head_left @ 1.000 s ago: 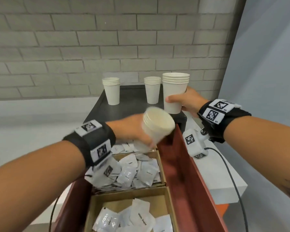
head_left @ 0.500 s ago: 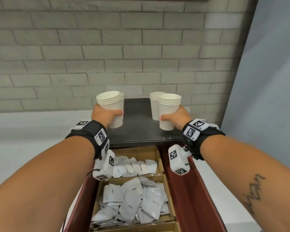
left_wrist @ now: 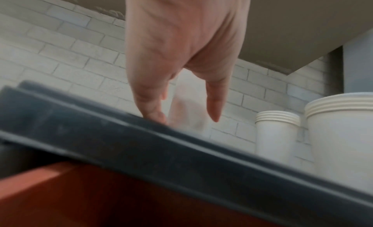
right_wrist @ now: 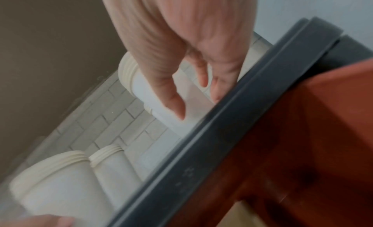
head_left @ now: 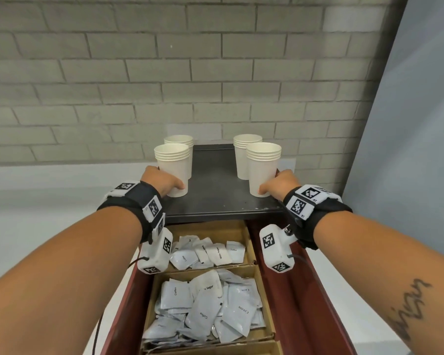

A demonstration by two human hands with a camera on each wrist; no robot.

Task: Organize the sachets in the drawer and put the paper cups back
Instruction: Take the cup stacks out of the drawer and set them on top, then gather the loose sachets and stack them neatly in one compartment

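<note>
Now both near cup stacks stand on the dark top; our left hand holds the left stack; our right hand holds the right stack, no longer lifted.

left-hand cup stack now standing on cabinet top, right-hand cup stack lowered too

- left hand reaches forward, fingers curved round a cup stack's base.
- right hand mirrors it, fingers wrapped likewise.

Even soft light, head view sharp, wrist views motion-blurred
</note>
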